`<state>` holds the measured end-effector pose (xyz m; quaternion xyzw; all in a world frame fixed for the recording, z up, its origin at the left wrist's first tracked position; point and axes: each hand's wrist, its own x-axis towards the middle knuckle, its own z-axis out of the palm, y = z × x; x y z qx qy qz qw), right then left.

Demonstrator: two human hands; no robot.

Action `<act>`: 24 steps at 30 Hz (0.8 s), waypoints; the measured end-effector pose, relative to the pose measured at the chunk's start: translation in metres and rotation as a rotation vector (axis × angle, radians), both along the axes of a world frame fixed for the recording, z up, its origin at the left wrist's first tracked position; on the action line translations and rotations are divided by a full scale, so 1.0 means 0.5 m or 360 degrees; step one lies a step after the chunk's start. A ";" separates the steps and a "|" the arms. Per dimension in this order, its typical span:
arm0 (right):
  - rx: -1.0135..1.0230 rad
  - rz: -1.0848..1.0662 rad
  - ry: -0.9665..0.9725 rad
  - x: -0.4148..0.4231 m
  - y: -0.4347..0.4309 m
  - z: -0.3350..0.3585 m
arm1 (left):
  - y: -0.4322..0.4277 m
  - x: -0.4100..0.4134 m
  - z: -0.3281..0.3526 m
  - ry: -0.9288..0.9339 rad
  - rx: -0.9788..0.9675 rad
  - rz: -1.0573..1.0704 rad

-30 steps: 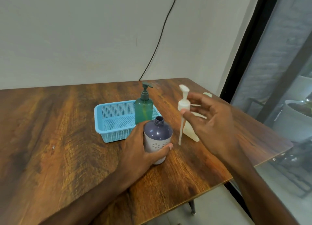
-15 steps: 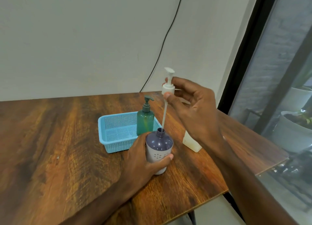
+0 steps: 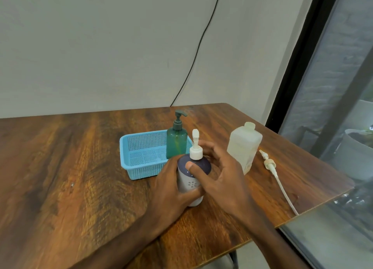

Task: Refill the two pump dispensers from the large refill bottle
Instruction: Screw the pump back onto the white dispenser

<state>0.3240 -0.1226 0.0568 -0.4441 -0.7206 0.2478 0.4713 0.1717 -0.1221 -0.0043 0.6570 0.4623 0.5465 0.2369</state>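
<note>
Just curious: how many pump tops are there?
3: dark pump on the green bottle in the basket; white pump on the purple bottle; loose pump lying on the table right of the refill bottle. None seems hidden.

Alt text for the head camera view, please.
The left hand grips a purple dispenser on a wooden table while the right hand holds its white pump in place. Behind, a green dispenser stands in a blue basket; an open refill bottle stands at right.
</note>
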 end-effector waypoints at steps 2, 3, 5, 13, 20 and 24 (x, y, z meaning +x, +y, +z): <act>-0.0134 0.0019 -0.0009 0.006 -0.005 -0.014 | -0.004 0.006 0.002 0.0003 -0.0015 -0.0004; -0.0200 0.0024 -0.0010 0.010 -0.007 -0.020 | -0.007 0.009 0.004 0.0013 -0.0019 -0.0004; -0.0268 0.0031 0.0052 0.022 -0.006 -0.032 | -0.008 0.014 0.006 0.0092 -0.0037 -0.0004; -0.0340 0.0065 0.0340 0.061 -0.005 -0.056 | -0.029 0.020 0.042 -0.0126 -0.0088 -0.0473; -0.0447 0.0164 0.0476 0.042 -0.010 -0.092 | 0.025 0.032 0.125 -0.0073 0.0060 -0.0114; -0.0373 0.0109 0.0485 0.043 -0.010 -0.088 | 0.049 0.031 0.138 0.0061 0.0112 -0.0149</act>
